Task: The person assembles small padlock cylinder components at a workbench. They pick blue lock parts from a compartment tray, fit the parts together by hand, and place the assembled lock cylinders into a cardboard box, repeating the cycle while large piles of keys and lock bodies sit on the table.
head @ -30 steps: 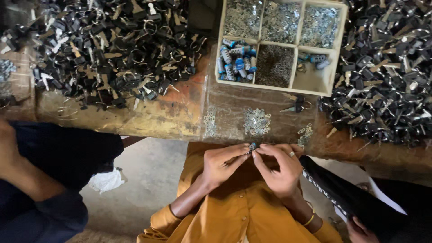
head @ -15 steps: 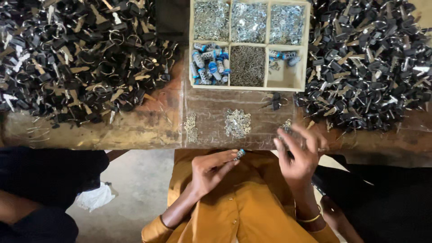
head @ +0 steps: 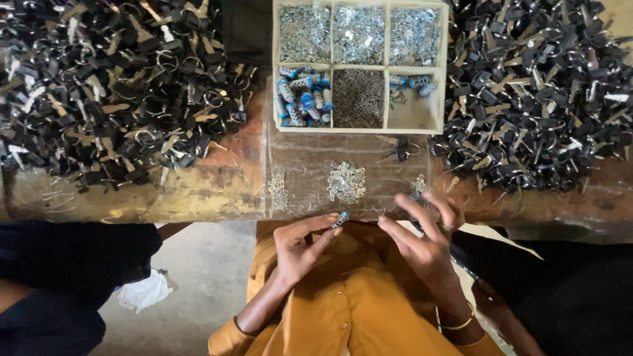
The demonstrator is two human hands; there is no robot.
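On the far left, a big heap of black keys with rings (head: pixel 112 86) covers the wooden bench (head: pixel 198 191). Near the middle, the left hand (head: pixel 300 247) pinches a small blue-tipped metal cylinder (head: pixel 341 219) between thumb and fingertips, just below the bench edge. A little pile of silver metal clips (head: pixel 346 181) lies on the bench above it. Behind sits a cream tray with six boxes (head: pixel 438 99). The right hand (head: pixel 425 240) has its fingers spread apart, touching small parts at the bench edge. Another key heap (head: pixel 534 92) lies right.

Bare bench strip (head: pixel 310 165) between key heaps (head: pixel 112 86)
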